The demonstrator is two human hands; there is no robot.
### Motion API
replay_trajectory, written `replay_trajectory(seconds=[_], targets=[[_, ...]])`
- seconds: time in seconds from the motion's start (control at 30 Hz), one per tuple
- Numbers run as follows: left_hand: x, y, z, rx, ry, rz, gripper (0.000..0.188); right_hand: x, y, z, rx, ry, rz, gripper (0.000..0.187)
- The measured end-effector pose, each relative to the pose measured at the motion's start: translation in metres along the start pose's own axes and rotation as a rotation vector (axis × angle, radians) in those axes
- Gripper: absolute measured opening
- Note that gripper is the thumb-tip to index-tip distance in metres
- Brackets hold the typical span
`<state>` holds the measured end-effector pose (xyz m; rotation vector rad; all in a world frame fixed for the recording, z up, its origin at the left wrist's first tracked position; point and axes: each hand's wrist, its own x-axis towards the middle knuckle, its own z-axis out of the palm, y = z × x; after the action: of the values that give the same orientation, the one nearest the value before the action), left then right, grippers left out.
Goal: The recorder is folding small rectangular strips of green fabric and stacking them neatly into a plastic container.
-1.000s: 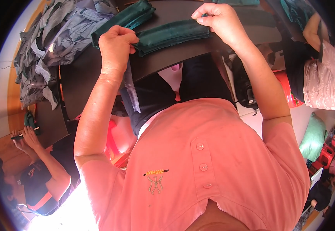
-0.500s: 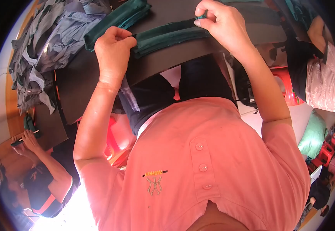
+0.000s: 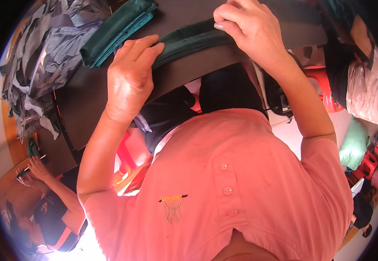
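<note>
The left hand [image 3: 130,78] has slid flat onto the long dark green folded cloth strip [image 3: 189,39] on the black worktop [image 3: 89,104], fingers spread, while the right hand [image 3: 250,28] now pinches its top edge, so the fold looks pressed.

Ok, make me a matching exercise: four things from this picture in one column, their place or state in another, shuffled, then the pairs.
1. left hand
2. right hand
3. second green folded cloth
4. grey fabric scraps

A. heaped at the table's far left
B. pinching the green strip's top edge
C. lying untouched left of the hands
D. pressed flat on the green strip's left end

Pairs: 1-D, 2-B, 3-C, 4-A
</note>
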<state>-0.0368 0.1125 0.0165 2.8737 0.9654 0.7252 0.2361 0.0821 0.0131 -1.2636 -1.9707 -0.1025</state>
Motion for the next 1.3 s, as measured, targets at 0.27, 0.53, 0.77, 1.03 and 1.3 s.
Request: replay_trajectory(seconds=[0.27,0.53,0.77,1.03,1.3], targets=[[-0.008,-0.005,0.003,-0.038,0.116,-0.008,0.035,-0.014,0.018,0.006,-0.026,-0.007,0.092,0.011],[-0.004,-0.003,-0.002,0.091,0.126,0.071,0.031,-0.015,0.018,0.013,-0.008,-0.046,0.182,0.013],[0.054,0.02,-0.022,-0.018,0.267,0.339,0.032,-0.015,0.019,0.01,-0.085,-0.088,0.162,0.004],[0.066,0.006,0.04,-0.409,0.041,0.26,0.036,-0.011,0.023,0.004,0.098,-0.062,0.264,0.006],[0.066,0.006,0.046,-0.376,0.066,0.277,0.034,0.048,-0.033,0.042,1.295,0.438,0.458,0.012]])
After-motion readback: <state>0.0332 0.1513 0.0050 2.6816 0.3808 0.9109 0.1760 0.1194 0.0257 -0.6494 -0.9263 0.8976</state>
